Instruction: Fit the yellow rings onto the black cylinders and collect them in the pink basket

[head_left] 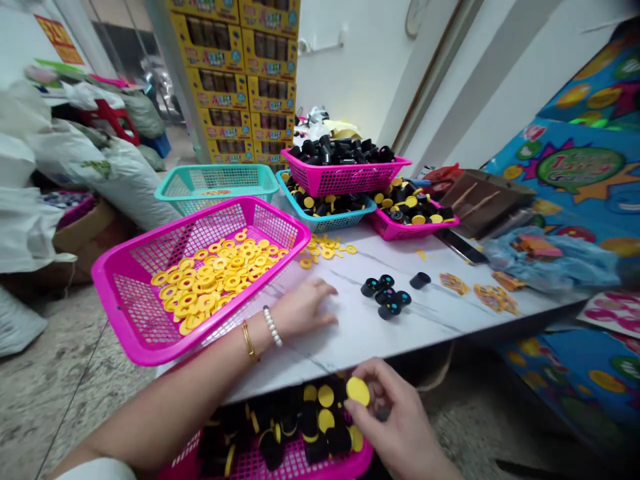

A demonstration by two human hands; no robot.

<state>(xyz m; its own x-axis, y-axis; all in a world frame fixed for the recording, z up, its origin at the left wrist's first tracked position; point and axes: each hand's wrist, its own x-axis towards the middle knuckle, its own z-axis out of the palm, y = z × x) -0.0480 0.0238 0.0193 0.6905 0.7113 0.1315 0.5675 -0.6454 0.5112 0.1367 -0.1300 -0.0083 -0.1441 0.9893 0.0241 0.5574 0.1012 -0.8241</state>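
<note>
My left hand (306, 310) reaches over the white tabletop with fingers apart and nothing in them. To its right stands a small cluster of short black cylinders (386, 295) with coloured dots on their ends, and one more black cylinder (421, 280) lies nearby. My right hand (397, 413) pinches a yellow-capped black cylinder (358, 392), cap facing me; the fingers mostly hide its body. Below it, a pink basket (280, 465) under the table edge holds several yellow-capped black cylinders. On my left, yellow rings with tabs (220, 273) fill part of a tilted pink basket (125, 333).
Loose yellow rings (327, 248) lie behind my left hand. Stacked baskets, including a pink one (345, 179) of black parts, stand at the back beside an aqua basket (175, 190). A phone (461, 247), snack packets (495, 298) and a blue plastic bag (565, 260) lie right.
</note>
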